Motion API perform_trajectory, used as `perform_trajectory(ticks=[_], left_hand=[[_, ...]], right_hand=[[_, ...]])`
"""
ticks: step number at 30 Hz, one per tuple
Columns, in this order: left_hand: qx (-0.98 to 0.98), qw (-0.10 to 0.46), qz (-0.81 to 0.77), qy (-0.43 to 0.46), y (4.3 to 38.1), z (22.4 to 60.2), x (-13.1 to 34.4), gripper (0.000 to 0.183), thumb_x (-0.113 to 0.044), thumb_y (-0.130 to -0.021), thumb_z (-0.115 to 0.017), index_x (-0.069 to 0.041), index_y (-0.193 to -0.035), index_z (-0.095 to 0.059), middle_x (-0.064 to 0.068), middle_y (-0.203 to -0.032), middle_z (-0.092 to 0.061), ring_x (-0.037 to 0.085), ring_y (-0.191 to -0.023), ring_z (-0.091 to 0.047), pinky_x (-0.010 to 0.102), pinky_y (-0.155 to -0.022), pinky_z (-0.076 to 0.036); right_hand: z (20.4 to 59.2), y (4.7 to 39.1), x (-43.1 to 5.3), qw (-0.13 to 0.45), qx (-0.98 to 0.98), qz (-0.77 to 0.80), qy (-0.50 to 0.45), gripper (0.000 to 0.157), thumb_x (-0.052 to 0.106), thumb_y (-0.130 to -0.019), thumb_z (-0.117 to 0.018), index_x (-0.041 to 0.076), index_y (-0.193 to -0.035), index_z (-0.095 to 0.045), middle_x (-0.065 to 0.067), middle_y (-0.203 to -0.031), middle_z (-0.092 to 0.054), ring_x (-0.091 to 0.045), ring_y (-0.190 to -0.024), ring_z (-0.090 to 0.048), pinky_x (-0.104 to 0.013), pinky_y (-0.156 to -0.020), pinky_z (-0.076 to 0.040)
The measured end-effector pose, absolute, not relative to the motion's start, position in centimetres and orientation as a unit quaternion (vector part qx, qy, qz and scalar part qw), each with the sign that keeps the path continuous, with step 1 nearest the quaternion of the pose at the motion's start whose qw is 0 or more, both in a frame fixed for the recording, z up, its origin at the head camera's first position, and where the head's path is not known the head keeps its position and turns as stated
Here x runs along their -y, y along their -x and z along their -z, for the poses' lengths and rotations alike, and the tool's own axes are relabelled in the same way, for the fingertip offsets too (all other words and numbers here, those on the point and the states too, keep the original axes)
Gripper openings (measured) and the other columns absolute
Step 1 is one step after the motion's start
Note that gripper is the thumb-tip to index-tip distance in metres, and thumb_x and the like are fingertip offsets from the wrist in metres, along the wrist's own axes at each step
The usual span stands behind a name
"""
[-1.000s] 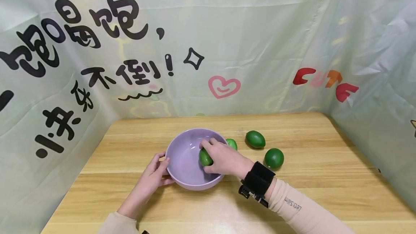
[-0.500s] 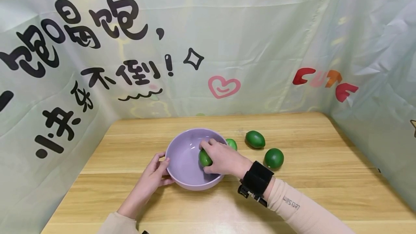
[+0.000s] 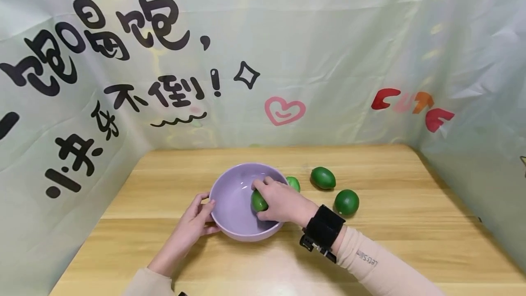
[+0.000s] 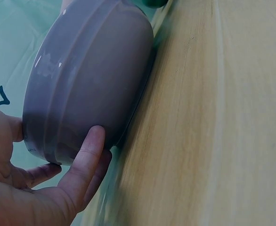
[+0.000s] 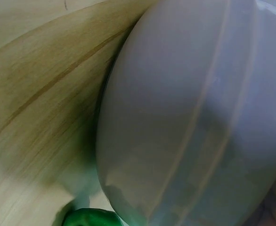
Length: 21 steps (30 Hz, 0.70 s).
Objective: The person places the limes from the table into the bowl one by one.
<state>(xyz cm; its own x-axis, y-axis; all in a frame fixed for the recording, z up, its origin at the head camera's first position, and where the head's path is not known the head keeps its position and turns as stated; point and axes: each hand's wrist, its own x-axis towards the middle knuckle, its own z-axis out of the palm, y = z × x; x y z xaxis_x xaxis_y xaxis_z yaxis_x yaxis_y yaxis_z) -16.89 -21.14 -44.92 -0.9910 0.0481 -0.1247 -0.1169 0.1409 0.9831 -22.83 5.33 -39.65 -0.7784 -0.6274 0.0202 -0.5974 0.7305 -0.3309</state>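
Observation:
A light purple bowl sits on the wooden table in the head view. My left hand grips its left side, thumb at the rim and fingers against the outer wall; the left wrist view shows the fingertips on that wall. Inside the bowl, my right hand holds a green lime, fingers over its far side and thumb at its near side. The hand covers part of the lime. From the right wrist, the bowl's outer wall fills most of the view, with only a bit of hand at the right edge.
A lighter green lime lies just right of the bowl, partly hidden by it. Two darker limes, one farther back and one nearer, lie on the table. A printed cloth hangs behind and at both sides.
The head view has shifted very slightly. Both hands, the bowl and the limes keep their places.

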Motion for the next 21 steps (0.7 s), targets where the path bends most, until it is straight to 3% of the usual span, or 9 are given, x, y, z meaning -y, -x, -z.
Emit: perform_trajectory(ticks=[11,21], left_hand=[[-0.751,0.066,-0.657,0.026,16.86,44.96,21.39,0.041,-0.027,-0.116,-0.05,-0.01,-0.153,-0.046,0.028,-0.133,-0.059,0.032,-0.107,-0.076,0.039,-0.087,-0.07],[-0.75,0.067,-0.658,0.027,16.92,45.02,21.26,0.04,-0.026,-0.116,-0.05,-0.009,-0.152,-0.046,0.029,-0.134,-0.059,0.032,-0.107,-0.076,0.039,-0.087,-0.07]], right_hand=[[39.76,22.68,-5.12,0.042,-0.929,0.161,0.331,0.058,0.028,-0.088,-0.089,0.011,-0.134,-0.059,-0.013,-0.12,-0.062,-0.019,-0.096,-0.063,-0.036,-0.088,-0.062],[39.46,22.4,-5.72,0.041,-0.922,0.177,0.341,0.061,0.029,-0.088,-0.09,0.008,-0.137,-0.06,-0.016,-0.13,-0.062,-0.027,-0.111,-0.062,-0.044,-0.097,-0.062]])
